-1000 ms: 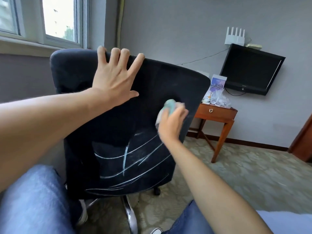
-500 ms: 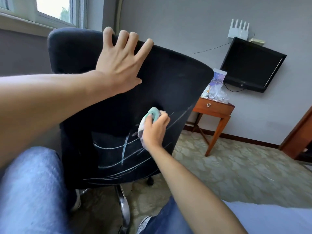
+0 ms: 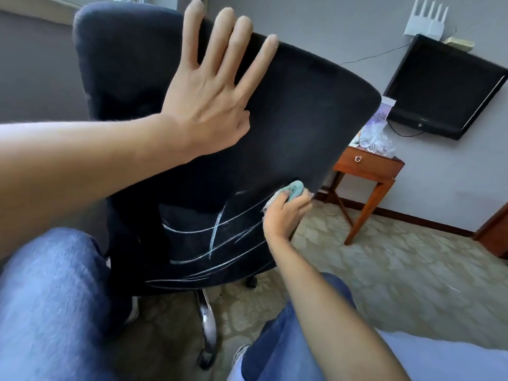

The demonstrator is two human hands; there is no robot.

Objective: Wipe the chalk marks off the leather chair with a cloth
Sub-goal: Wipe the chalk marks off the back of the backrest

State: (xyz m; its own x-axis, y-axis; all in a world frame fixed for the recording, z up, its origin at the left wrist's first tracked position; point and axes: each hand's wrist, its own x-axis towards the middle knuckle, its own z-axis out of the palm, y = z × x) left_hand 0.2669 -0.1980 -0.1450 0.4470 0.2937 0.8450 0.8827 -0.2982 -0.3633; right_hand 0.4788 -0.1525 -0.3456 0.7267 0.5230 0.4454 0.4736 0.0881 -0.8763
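The dark leather chair (image 3: 288, 127) stands with its back turned toward the person, filling the middle of the view. The left hand (image 3: 209, 100) lies flat and released against the upper part of the backrest, fingers (image 3: 192, 31) spread, their tips reaching the top edge. It grasps nothing.

Lower and to the right, the right hand (image 3: 283, 213) is clenched around a bunched cloth (image 3: 294, 189), pale green with a whiter fold showing at its left. The cloth is pressed against the chair back close to its right edge, at the upper right end of the chalk marks (image 3: 214, 237). Those marks are white curved strokes running from lower left to upper right across the lower half of the backrest, crossed by one steeper stroke near the middle. The upper half of the backrest looks mostly clean, though a faint greyish haze may be chalk residue; the blur makes that hard to judge.

Jeans-clad knees (image 3: 55, 298) sit near on the left and at the bottom centre. Beyond the chair on the right, a wooden side table (image 3: 368, 171) stands on the patterned carpet (image 3: 398, 270), with a dark television (image 3: 445, 86) on the far wall.
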